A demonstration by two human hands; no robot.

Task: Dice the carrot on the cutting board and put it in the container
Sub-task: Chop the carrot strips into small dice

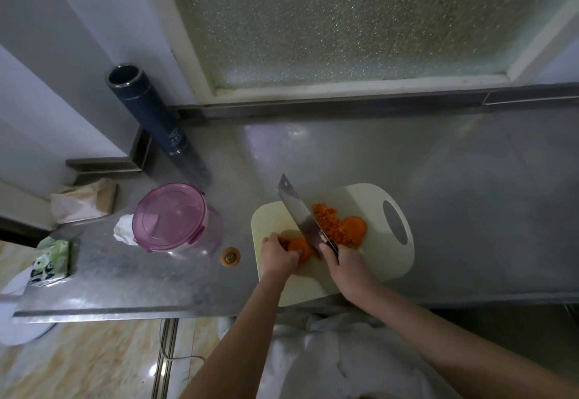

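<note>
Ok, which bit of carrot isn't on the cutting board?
The round stem end, lying on the metal counter between the purple-lidded container and the cutting board. All the other carrot is on the board.

Glossy metal counter (438,210), matt plastic board (354,198)

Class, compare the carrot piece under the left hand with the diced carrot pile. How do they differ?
The carrot piece is one solid chunk; the diced pile is many small cubes. The left hand holds the carrot piece; the diced pile lies loose. The carrot piece lies left of the cleaver, the diced pile right of it. Both are orange, on the cutting board.
</note>
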